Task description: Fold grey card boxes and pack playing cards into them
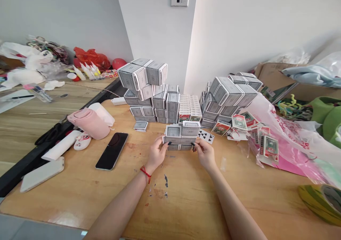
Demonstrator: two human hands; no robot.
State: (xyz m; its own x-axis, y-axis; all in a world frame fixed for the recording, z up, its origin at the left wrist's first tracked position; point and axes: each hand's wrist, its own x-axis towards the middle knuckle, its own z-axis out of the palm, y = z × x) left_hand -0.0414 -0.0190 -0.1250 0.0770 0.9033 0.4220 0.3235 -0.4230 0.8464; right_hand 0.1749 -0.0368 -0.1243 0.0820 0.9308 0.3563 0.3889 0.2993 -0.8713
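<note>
A small structure of patterned playing-card blocks (181, 140) stands on the table in front of me. My left hand (157, 152) pinches its left end, thumb on the near side. At the right end, my right hand (204, 152) grips it the same way. Two more card blocks (190, 129) sit on top of it. A loose playing card (206, 136) with black clubs lies face up just beyond my right hand. Behind, tall stacks of card blocks rise at left (144, 78) and right (226, 94), with rows of card boxes (190, 107) between them.
A black-screened phone (112, 151), a pink bottle (89, 123) and a white phone (42, 174) lie to the left. Opened card boxes (269, 147) and a pinkish plastic bag (285, 133) are on the right. Yellow tape (319, 202) rests near the right edge.
</note>
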